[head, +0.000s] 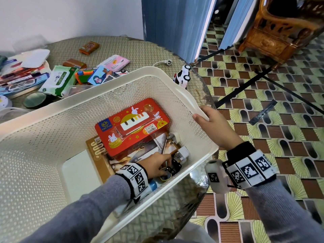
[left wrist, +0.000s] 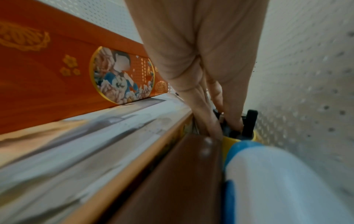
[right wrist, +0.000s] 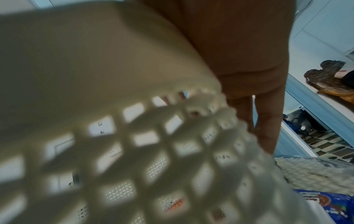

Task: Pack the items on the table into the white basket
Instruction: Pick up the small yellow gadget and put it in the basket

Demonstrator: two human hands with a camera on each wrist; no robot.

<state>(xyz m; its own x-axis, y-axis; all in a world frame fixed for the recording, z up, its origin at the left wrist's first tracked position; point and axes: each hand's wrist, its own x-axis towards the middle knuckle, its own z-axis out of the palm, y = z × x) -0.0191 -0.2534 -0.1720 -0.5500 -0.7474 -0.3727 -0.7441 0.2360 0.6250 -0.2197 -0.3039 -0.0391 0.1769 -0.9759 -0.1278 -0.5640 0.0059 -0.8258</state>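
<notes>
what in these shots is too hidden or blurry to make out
- Head view: the left hand covers the small dark item it reaches for.
- Left wrist view: that item is tiny, between the fingers.
- Right wrist view: blurred white basket mesh screens the inside.
- Head view: the red tin hides most of the brown box.

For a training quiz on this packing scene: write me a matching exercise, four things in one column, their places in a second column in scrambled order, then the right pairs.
Things
1. red tin
2. toy car
3. left hand
4. right hand

Places
A. on the table beyond the white basket, near the table's edge
B. on the basket's rim
C. inside the basket, lying on a brown box
D. low in the basket's corner, at small dark items

Pairs: 1-C, 2-A, 3-D, 4-B
</notes>
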